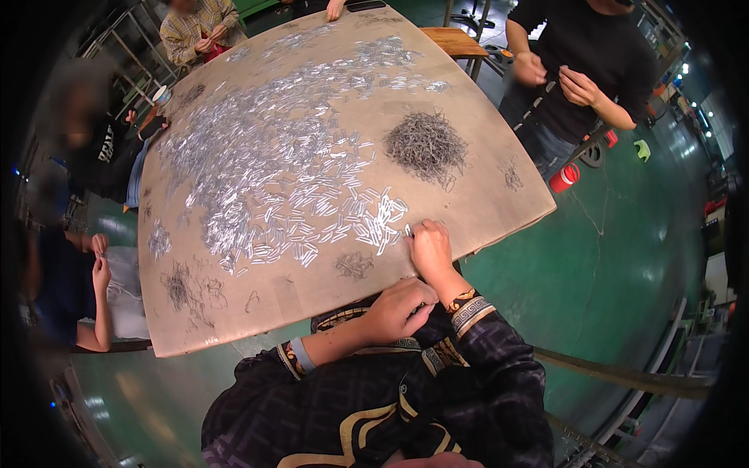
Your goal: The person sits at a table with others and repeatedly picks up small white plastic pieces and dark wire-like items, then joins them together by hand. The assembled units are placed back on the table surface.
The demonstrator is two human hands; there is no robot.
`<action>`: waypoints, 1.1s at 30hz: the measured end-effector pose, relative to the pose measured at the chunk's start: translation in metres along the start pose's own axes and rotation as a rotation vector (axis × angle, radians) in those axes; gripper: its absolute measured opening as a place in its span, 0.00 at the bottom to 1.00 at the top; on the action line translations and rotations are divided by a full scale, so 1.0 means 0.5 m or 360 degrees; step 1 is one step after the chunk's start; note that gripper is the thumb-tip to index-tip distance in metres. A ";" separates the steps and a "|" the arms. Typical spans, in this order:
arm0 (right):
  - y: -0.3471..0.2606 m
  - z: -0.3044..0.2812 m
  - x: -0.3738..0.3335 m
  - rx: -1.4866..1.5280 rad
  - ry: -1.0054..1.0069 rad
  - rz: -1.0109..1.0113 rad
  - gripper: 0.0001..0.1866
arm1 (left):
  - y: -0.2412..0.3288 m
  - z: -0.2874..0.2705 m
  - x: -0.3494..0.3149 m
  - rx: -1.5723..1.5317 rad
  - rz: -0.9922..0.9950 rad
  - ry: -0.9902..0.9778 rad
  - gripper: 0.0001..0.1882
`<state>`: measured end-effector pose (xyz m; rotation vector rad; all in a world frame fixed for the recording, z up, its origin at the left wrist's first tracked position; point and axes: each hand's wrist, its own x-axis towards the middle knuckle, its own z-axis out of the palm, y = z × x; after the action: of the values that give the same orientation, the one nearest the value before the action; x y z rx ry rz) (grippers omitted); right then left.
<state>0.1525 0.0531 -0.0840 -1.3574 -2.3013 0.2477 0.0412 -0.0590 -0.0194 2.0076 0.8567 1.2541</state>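
My right hand [431, 249] rests at the table's near edge, its fingers pinched together by a small shiny metal strip [408, 231]. Whether the strip is between the fingertips or just beside them is hard to make out. Left of it lies a loose heap of bright metal strips [381, 222]. My left hand [399, 310] is curled closed just off the near edge, below the right wrist; anything inside its fingers is hidden. A small tangle of thin dark wire pieces [354, 266] lies on the table left of my hands.
Many silvery strips [265, 156] spread over the brown-covered table [484, 210]. A dark wire pile [427, 147] sits right of centre. Another person [585, 70] stands at the right; more work along the left and far sides. A wooden stool [452, 42] and red container [564, 178] stand beyond.
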 end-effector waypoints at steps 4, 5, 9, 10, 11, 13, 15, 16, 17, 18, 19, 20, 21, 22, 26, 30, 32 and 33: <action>0.006 0.007 0.017 -0.0395 -0.0181 -0.0275 0.05 | -0.007 0.004 -0.008 -0.0014 -0.0023 0.0002 0.09; 0.007 0.002 0.023 -0.0385 -0.0175 -0.0328 0.05 | -0.009 0.005 -0.008 -0.0008 -0.0027 0.0004 0.09; 0.009 -0.058 0.028 0.0345 -0.0193 -0.0015 0.06 | -0.012 0.010 -0.002 -0.0022 -0.0055 0.0036 0.09; 0.011 -0.077 0.021 0.0697 -0.0202 0.0200 0.06 | -0.009 0.006 0.001 -0.0037 -0.0089 0.0040 0.09; 0.016 -0.096 0.007 0.1033 -0.0216 0.0334 0.06 | -0.007 0.002 0.004 -0.0052 -0.0123 0.0040 0.09; 0.013 -0.143 -0.032 0.1702 -0.0234 0.0597 0.07 | -0.010 -0.002 0.005 -0.0034 -0.0205 0.0076 0.07; -0.011 -0.203 -0.073 0.1762 -0.0250 0.0698 0.06 | -0.008 0.000 0.005 -0.0048 -0.0225 0.0163 0.07; -0.015 -0.215 -0.094 0.1726 -0.0223 0.0704 0.06 | -0.008 0.003 0.009 -0.0049 -0.0224 0.0180 0.07; -0.020 -0.229 -0.112 0.1690 -0.0198 0.0707 0.05 | -0.008 0.006 0.012 -0.0048 -0.0222 0.0199 0.07; -0.028 -0.243 -0.122 0.1565 -0.0141 0.0638 0.06 | -0.007 0.008 0.017 -0.0043 -0.0217 0.0209 0.07; -0.028 -0.250 -0.131 0.1490 -0.0092 0.0557 0.06 | -0.003 0.010 0.020 -0.0021 -0.0227 0.0187 0.07; -0.027 -0.255 -0.139 0.1414 -0.0047 0.0475 0.06 | 0.001 0.011 0.022 0.0003 -0.0238 0.0169 0.07; -0.027 -0.258 -0.146 0.1342 0.0006 0.0396 0.07 | 0.002 0.013 0.025 0.0030 -0.0246 0.0140 0.07; -0.030 -0.259 -0.151 0.1323 0.0048 0.0396 0.07 | 0.002 0.015 0.026 0.0036 -0.0250 0.0129 0.07; -0.040 -0.257 -0.166 0.1217 0.0163 0.0345 0.07 | -0.006 0.027 0.019 0.0074 -0.0274 0.0093 0.07; -0.039 -0.243 -0.172 0.1027 0.0307 0.0177 0.07 | -0.005 0.023 0.017 0.0124 -0.0342 0.0021 0.06; -0.035 -0.237 -0.174 0.0953 0.0380 0.0134 0.07 | -0.020 0.006 0.030 -0.0005 -0.0394 -0.0075 0.05; -0.032 -0.233 -0.176 0.0941 0.0419 0.0133 0.07 | -0.031 -0.006 0.041 -0.0066 -0.0421 -0.0120 0.05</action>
<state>0.2305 -0.0393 -0.0011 -1.0981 -1.7594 0.6719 0.0424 -0.0333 -0.0196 1.8272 1.0134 1.0324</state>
